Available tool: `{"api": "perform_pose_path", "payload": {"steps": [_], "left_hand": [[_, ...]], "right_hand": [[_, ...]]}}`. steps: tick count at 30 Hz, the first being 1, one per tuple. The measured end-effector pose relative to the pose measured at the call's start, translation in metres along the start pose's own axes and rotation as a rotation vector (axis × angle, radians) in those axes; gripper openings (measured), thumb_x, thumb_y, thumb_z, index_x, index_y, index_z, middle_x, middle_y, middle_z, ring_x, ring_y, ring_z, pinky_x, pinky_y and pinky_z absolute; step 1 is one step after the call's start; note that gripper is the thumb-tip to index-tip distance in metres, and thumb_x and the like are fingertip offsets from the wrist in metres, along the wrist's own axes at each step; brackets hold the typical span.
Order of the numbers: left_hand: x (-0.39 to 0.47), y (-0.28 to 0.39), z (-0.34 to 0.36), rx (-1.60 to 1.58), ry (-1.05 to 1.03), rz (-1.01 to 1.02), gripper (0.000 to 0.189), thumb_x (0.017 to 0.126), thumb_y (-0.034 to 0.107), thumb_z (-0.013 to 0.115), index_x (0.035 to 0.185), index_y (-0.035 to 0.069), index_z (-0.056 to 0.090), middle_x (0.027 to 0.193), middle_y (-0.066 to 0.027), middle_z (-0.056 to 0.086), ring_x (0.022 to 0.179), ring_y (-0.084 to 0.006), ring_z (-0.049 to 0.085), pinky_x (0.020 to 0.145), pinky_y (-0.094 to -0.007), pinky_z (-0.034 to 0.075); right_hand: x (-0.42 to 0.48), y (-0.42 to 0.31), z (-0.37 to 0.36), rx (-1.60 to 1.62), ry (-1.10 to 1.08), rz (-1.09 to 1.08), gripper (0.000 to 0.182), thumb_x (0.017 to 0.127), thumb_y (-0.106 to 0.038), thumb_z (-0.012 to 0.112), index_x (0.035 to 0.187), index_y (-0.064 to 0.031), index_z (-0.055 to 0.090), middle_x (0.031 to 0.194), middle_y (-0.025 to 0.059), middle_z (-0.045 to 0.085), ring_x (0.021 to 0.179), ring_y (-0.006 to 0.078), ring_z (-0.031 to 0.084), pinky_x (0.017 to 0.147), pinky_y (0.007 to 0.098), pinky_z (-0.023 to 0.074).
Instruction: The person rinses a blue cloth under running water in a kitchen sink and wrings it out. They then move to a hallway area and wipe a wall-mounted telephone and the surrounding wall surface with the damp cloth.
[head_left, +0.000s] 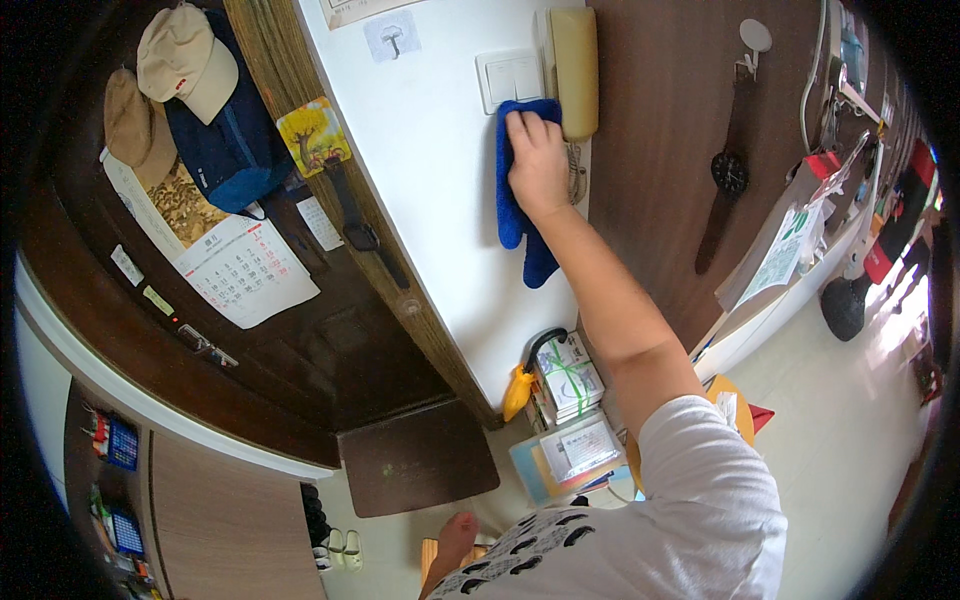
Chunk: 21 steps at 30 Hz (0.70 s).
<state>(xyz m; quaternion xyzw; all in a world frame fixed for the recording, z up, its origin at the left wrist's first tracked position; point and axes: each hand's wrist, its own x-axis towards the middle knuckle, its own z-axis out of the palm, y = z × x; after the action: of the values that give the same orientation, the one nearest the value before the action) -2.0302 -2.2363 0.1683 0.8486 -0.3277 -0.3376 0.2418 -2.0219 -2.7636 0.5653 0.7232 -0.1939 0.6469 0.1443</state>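
Observation:
My right hand (538, 161) presses a folded blue cloth (510, 217) against the white wall (435, 172), with its fingers bent over the cloth's upper part. The cloth's top edge touches the lower rim of a white double light switch (513, 79). Just right of the hand, a yellowed intercom handset (574, 75) hangs on the wall, and part of its coiled cord (576, 174) shows below. The cloth's lower end hangs down in two loose flaps. My left hand is out of view.
Caps (187, 64) and a calendar (247, 270) hang on the dark door (300, 345). Watches hang on the wooden frame (361, 237) and brown panel (729, 174). Below stand a yellow umbrella (517, 394) and tied books (571, 379). My bare foot (457, 534) is by wooden slats (430, 555).

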Motion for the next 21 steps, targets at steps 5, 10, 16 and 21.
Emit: {"api": "perform_pose_path", "payload": {"steps": [5,10,16,21], "left_hand": [[0.004,-0.024,0.008,-0.099,0.088,0.009,0.035,0.086,0.033,0.066,0.104,0.004,0.066,0.097,-0.0137,0.07,0.089,-0.0282,0.068,0.078,-0.0391,0.053],[0.007,-0.007,-0.001,-0.161,0.031,-0.088,0.036,0.085,0.033,0.067,0.105,0.004,0.065,0.097,-0.0136,0.07,0.088,-0.0278,0.068,0.078,-0.0384,0.053],[0.007,-0.035,0.004,-0.065,0.05,-0.071,0.036,0.084,0.033,0.067,0.108,0.006,0.065,0.103,-0.0137,0.069,0.092,-0.0277,0.067,0.08,-0.0371,0.053],[0.007,-0.035,0.008,-0.093,0.029,-0.112,0.038,0.084,0.035,0.066,0.11,0.006,0.065,0.105,-0.0136,0.069,0.095,-0.0265,0.067,0.082,-0.0361,0.052]], "right_hand": [[0.001,-0.017,0.006,0.049,0.006,0.0,0.05,0.072,0.008,0.053,0.121,-0.0002,0.054,0.111,0.0139,0.056,0.094,0.0346,0.05,0.086,0.0418,0.0452],[-0.007,-0.004,0.002,-0.033,0.028,0.111,0.05,0.071,0.008,0.053,0.121,-0.0002,0.054,0.113,0.0147,0.055,0.095,0.0348,0.05,0.087,0.0413,0.0452],[0.001,-0.015,0.0,-0.027,-0.031,0.085,0.053,0.069,0.01,0.055,0.122,0.0011,0.053,0.114,0.0162,0.055,0.095,0.0364,0.05,0.087,0.0418,0.0437],[-0.002,-0.018,0.003,0.023,-0.031,0.029,0.052,0.071,0.01,0.054,0.122,0.0011,0.052,0.115,0.0159,0.055,0.095,0.0362,0.05,0.087,0.043,0.0445]]}}
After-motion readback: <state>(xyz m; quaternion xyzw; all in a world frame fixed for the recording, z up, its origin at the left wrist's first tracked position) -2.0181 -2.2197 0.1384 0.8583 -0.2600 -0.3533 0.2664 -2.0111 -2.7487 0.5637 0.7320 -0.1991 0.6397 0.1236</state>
